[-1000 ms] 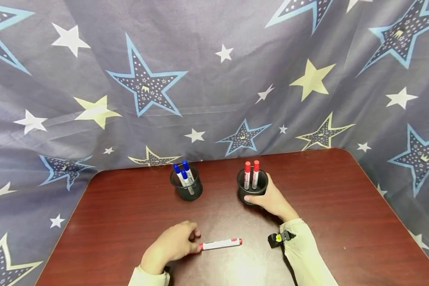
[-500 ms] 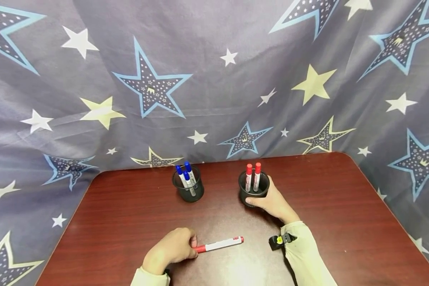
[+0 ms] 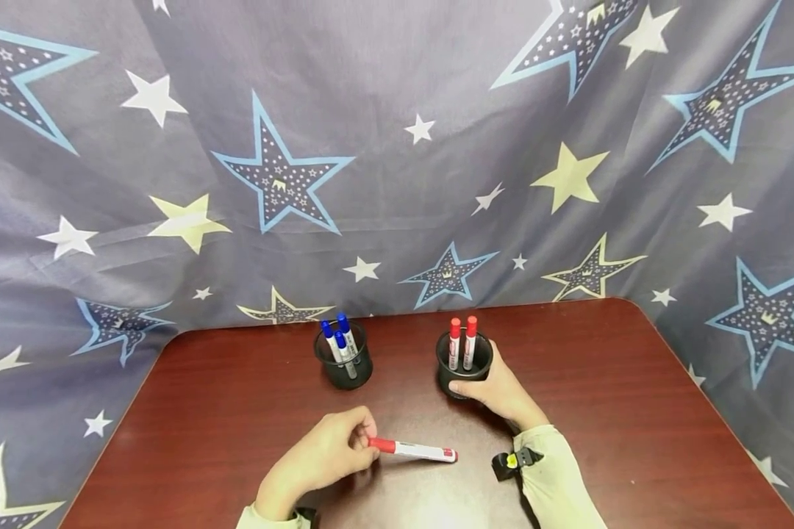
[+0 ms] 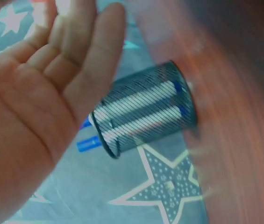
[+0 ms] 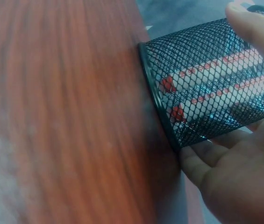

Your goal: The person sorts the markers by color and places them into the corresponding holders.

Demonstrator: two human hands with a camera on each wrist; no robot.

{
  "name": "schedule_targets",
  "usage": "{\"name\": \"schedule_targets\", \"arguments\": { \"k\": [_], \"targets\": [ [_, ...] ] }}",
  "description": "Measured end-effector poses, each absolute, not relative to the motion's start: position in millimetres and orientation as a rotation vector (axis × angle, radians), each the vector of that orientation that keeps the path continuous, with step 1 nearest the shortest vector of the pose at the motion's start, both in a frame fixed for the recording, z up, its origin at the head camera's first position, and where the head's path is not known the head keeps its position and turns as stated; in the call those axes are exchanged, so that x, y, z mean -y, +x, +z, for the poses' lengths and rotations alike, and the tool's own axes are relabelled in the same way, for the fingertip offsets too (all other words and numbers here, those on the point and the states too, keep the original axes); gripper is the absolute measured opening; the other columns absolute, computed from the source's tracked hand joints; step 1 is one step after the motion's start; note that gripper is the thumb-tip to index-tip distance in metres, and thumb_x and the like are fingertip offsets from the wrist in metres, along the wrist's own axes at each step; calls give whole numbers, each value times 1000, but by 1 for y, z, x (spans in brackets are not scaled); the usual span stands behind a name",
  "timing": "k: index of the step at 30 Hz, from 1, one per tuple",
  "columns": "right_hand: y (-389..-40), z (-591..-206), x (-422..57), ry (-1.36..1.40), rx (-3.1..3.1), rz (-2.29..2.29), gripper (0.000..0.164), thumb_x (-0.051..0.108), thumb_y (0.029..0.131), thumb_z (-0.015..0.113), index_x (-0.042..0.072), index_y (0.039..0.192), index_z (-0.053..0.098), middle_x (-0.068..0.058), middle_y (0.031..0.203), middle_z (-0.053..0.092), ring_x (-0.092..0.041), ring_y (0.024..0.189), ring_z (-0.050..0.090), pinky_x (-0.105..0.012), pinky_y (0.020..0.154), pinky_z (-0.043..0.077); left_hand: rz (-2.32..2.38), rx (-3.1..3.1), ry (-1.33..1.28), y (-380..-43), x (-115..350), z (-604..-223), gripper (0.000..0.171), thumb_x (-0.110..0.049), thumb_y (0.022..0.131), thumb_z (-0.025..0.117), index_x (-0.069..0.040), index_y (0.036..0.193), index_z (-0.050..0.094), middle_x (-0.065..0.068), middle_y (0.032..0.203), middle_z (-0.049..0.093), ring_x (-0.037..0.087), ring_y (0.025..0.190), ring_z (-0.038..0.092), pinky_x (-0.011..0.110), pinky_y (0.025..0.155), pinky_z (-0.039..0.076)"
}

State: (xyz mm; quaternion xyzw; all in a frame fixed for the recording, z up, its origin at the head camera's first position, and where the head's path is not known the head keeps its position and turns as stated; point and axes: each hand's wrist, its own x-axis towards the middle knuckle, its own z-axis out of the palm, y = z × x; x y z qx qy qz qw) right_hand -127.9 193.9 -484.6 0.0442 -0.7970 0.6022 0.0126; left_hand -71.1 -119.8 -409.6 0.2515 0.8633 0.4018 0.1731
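In the head view my left hand (image 3: 327, 452) pinches a red-and-white marker (image 3: 417, 450) by its red-capped end, and the other end points right, close over the table. My right hand (image 3: 503, 389) grips the side of a black mesh pen cup (image 3: 459, 386), thumb in front. Two red-capped markers (image 3: 462, 344) stand in that cup; the right wrist view shows them through the mesh (image 5: 206, 93). In the left wrist view the palm (image 4: 24, 121) fills the left side, and the pinched marker is hidden there.
A second black mesh cup (image 3: 352, 371) with three blue-capped markers (image 3: 341, 342) stands at the back, left of the gripped cup. The red-brown table (image 3: 225, 411) ends at a star-printed curtain (image 3: 397, 169). A black strap with a buckle (image 3: 516, 461) hangs at the right wrist.
My left fingers have tightened on the marker's cap and raised that end, so the marker's tilt has turned. The right hand stays on its cup. The head view has shifted slightly.
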Motion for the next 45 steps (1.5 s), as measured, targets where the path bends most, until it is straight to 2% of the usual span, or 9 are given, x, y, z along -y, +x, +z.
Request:
{"name": "schedule_targets", "arguments": {
  "k": [6, 9, 13, 16, 20, 23, 28, 35, 45],
  "targets": [
    [-127, -487, -194, 139, 2480, 1872, 87, 12, 73, 92, -1, 140, 37, -18, 129, 58, -30, 118, 55, -45, 105, 38, 1431, -2418, 919, -77, 99, -407, 23, -5, 84, 77, -18, 94, 61, -6, 85, 61, 10, 76, 61, 28, 68, 54],
    [-128, -486, -194, 139, 2494, 1859, 90, 13, 72, 92, 0, 141, 36, -18, 128, 58, -28, 116, 56, -42, 104, 39, 1566, -2332, 954, -80, 87, -408, 20, -7, 86, 77, -16, 98, 64, -3, 87, 62, 11, 76, 61, 27, 67, 53],
    [-130, -486, -195, 154, 2489, 1848, 90, 12, 71, 92, -1, 141, 36, -17, 129, 57, -28, 115, 56, -41, 103, 39, 1701, -2223, 936, -86, 71, -408, 14, -7, 90, 73, -10, 100, 65, 2, 83, 67, 11, 70, 61, 24, 61, 51],
    [-130, -486, -196, 162, 2474, 1860, 89, 12, 72, 92, 0, 140, 37, -17, 129, 56, -28, 116, 55, -42, 104, 38, 1841, -2136, 911, -91, 59, -411, 14, -1, 90, 71, -3, 102, 65, 9, 86, 70, 13, 72, 64, 23, 63, 52],
    [-131, -485, -195, 161, 2456, 1896, 88, 12, 72, 92, 0, 140, 38, -17, 129, 56, -29, 118, 55, -44, 105, 38, 2069, -1977, 865, -98, 46, -415, 21, 9, 89, 69, 10, 108, 63, 19, 95, 69, 16, 81, 67, 34, 72, 59],
    [-132, -484, -195, 182, 2448, 1902, 89, 12, 72, 92, 0, 141, 37, -18, 130, 56, -31, 119, 55, -45, 106, 37, 2176, -1925, 841, -102, 37, -415, 26, 11, 88, 69, 15, 113, 63, 17, 99, 69, 16, 86, 67, 37, 77, 59],
    [-135, -483, -197, 260, 2406, 1903, 89, 8, 71, 92, 1, 141, 37, -19, 132, 54, -33, 118, 55, -49, 106, 37, 2224, -1978, 829, -109, 25, -412, 24, 8, 87, 71, 11, 111, 67, 11, 99, 71, 14, 85, 66, 25, 75, 56],
    [-139, -484, -198, 459, 2333, 1894, 77, 6, 72, 92, 6, 136, 50, -15, 122, 63, -34, 111, 60, -50, 103, 42, 2223, -2061, 886, -118, 14, -396, 20, 2, 89, 74, 6, 107, 69, 11, 95, 69, 12, 81, 65, 23, 71, 53],
    [-132, -482, -199, 232, 2463, 1850, 91, 13, 71, 92, 2, 143, 37, -18, 134, 50, -28, 116, 54, -44, 104, 39, 2182, -2198, 1012, -136, -5, -357, 18, -2, 89, 76, -2, 106, 74, 7, 99, 64, 20, 84, 63, 25, 74, 53]
  ]
}}
